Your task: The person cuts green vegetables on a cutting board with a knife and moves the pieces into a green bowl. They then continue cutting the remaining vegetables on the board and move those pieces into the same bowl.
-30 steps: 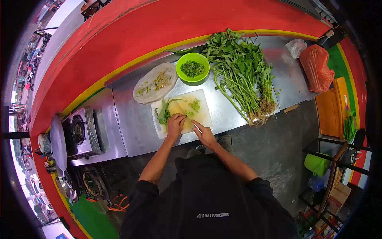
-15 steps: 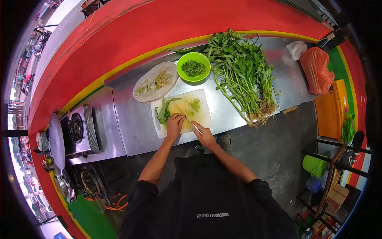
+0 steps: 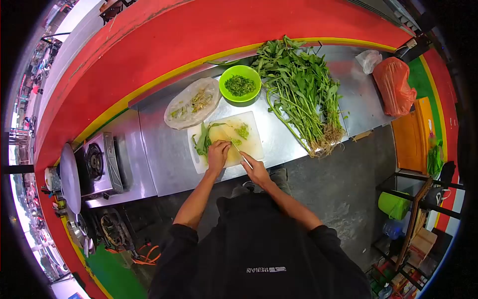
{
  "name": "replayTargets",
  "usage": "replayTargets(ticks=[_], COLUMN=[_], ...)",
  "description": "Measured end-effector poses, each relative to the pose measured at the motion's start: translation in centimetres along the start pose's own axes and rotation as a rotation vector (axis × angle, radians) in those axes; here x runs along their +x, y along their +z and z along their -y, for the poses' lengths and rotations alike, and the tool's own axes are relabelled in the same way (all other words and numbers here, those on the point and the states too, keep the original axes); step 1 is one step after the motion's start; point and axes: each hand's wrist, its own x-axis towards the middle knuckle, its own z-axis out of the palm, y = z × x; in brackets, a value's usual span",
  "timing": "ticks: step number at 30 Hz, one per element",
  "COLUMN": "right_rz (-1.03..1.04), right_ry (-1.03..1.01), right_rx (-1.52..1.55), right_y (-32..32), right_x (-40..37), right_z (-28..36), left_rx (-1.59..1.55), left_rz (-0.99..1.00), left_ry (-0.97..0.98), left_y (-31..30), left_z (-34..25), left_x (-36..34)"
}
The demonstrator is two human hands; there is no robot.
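Observation:
On the white cutting board (image 3: 253, 149) my left hand (image 3: 218, 154) is closed around the stems of some leafy greens (image 3: 202, 142), whose leaves stick out to its left. My right hand (image 3: 257, 172) grips a knife (image 3: 237, 149), its blade angled up and left, close beside the left fingertips. Small chopped green pieces (image 3: 242, 131) lie on the board beyond the blade, with a few more right next to it. Where exactly the edge meets the stems is too small to make out.
Behind the board are a lime-green bowl (image 3: 240, 99) of chopped greens and a clear plastic bag (image 3: 200, 117) with trimmings on it. A big rooted bundle of greens (image 3: 298, 89) lies rightward. A gas stove (image 3: 115, 162) stands left, a red plastic bag (image 3: 393, 84) far right.
The view has shifted very slightly. Both hands keep almost the same place on the board, with the knife and the greens still held.

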Motion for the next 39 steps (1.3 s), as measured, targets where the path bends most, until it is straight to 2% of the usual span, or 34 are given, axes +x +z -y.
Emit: replayTargets(ticks=[9,17,19,20,24,27,31,34,37,39], right_rz=[-0.018,0.03,-0.02,0.033,0.009,0.037,-0.003,0.025,-0.04,-0.022], right_ry=[-0.068,-0.002,-0.067,0.029,-0.018,0.026,-0.057,-0.008,-0.095,-0.062], right_rx=[-0.01,-0.071,-0.064,-0.057,-0.013,-0.057,-0.045,-0.067,-0.035,-0.031], right_y=[0.1,0.0,0.1,-0.1,0.3,0.4,0.6,0.6,0.7,0.4], right_x=[0.2,1.2,0.9,0.7,0.1,0.3,0.9,1.3,0.9,0.5], right_z=[-0.4,-0.1,0.3,0.3,-0.1,-0.4,-0.4,-0.2,-0.3,-0.2], left_rx=[0.05,0.06,0.041,0.018,-0.01,-0.012,0.023,0.048,0.042,0.037], left_rz=[-0.033,-0.003,-0.013,-0.021,-0.011,-0.013,-0.013,0.0,-0.003,-0.008], left_ry=[0.044,0.06,0.055,0.038,0.01,0.021,0.027,0.026,0.032,0.016], left_y=[0.3,-0.2,-0.2,-0.2,0.0,-0.2,-0.3,-0.3,-0.3,-0.1], left_z=[0.2,0.1,0.2,0.3,0.7,0.5,0.3,0.1,0.2,0.4], left_x=[-0.3,-0.5,-0.4,-0.4,-0.3,-0.3,-0.4,-0.6,-0.5,-0.6])
